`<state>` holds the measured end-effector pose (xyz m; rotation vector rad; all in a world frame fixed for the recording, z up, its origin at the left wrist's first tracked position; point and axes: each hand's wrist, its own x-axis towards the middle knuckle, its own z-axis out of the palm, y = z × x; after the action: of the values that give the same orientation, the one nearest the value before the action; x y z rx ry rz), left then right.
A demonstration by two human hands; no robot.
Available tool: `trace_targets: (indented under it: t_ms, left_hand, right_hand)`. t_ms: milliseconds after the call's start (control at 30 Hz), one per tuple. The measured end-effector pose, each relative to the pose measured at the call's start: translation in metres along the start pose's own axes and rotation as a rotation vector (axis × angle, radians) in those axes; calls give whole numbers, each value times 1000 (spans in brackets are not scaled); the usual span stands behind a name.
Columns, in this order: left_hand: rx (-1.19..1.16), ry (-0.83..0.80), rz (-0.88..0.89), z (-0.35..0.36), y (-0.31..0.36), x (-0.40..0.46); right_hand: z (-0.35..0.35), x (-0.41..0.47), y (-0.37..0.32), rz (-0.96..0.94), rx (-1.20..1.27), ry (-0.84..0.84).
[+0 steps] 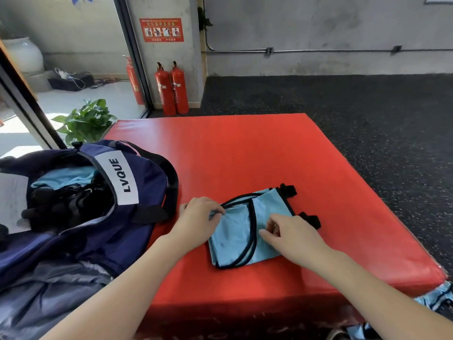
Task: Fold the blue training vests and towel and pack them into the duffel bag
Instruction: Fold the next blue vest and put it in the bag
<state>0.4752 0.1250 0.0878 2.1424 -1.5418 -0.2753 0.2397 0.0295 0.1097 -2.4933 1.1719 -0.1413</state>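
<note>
Head view: more blue fabric [438, 296] hangs off the near right edge of the red mat [245, 148], probably another vest waiting. Right hand [291, 235] has its fingers curled on the folded vest [241, 233], left hand [199, 217] pinches its left edge. I'd flatten the layers and tuck the black clips before lifting. Light blue mesh, black trim. Duffel bag [137, 182] sits open just left, something blue already inside.

Gym: red mat [245, 148], rubber floor [367, 114]
</note>
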Motion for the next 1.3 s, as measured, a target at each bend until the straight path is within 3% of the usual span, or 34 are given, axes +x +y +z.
trace_targets:
  t_ms: [233, 367, 633, 1000, 1167, 1300]
  left_hand:
    - [-41, -80, 141, 8, 22, -31]
    - [13, -40, 223, 14, 28, -41]
    - [48, -32, 359, 13, 21, -37]
    - [-34, -117, 315, 11, 19, -36]
    - [2, -35, 362, 14, 24, -36]
    - [-25, 42, 356, 18, 30, -38]
  right_hand:
    - [-12, 24, 40, -20, -111, 108]
    - [-5, 19, 35, -159, -36, 152]
    - [12, -14, 12, -414, 71, -41]
    - [19, -13, 10, -413, 147, 58]
    - [17, -13, 9, -352, 236, 102]
    - [13, -21, 10, -294, 14, 102]
